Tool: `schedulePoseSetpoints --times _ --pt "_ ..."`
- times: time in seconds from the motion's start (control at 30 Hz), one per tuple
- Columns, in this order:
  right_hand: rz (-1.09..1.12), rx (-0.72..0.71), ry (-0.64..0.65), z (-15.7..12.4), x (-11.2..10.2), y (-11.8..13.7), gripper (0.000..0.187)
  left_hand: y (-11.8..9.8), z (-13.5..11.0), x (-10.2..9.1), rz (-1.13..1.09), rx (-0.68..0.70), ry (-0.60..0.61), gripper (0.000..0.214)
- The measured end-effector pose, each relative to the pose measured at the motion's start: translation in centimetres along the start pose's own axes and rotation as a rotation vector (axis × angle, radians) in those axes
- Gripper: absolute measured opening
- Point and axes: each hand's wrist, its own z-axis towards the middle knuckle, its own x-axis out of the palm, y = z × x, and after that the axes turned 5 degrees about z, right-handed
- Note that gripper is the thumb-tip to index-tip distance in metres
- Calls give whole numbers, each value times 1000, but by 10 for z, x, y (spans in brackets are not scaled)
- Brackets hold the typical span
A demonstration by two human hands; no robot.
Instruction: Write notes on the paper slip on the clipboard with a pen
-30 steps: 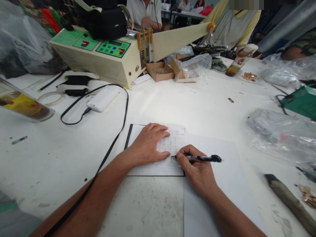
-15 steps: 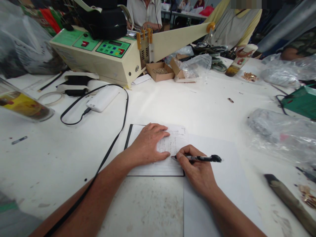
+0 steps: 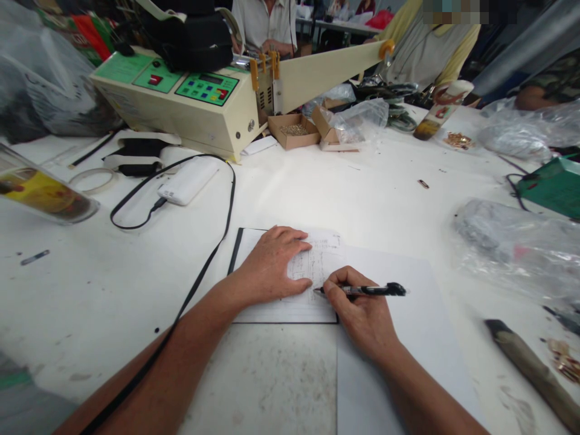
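Notebook (image 3: 283, 312) lies at lower centre of frame on the table (image 3: 276, 374). Left hand (image 3: 269, 266) is spread across it, thumb apart; right hand (image 3: 362, 311), right of centre, pinches a black pen (image 3: 374, 290), tip at the page.

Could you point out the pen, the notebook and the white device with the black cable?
Pen (image 3: 372, 290): head view, on its barrel.
Notebook (image 3: 285, 312): head view, on the lower part of its page.
White device (image 3: 192, 180): head view, on its upper face.

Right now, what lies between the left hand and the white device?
In the head view, the black cable crosses between the left hand and white device, with part of the notebook and white tabletop.
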Motion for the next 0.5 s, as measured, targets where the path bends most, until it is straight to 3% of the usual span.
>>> schedulePoseSetpoints --times 0.5 --pt "-24 -2 1 0 0 0 21 1 0 0 12 4 4 62"
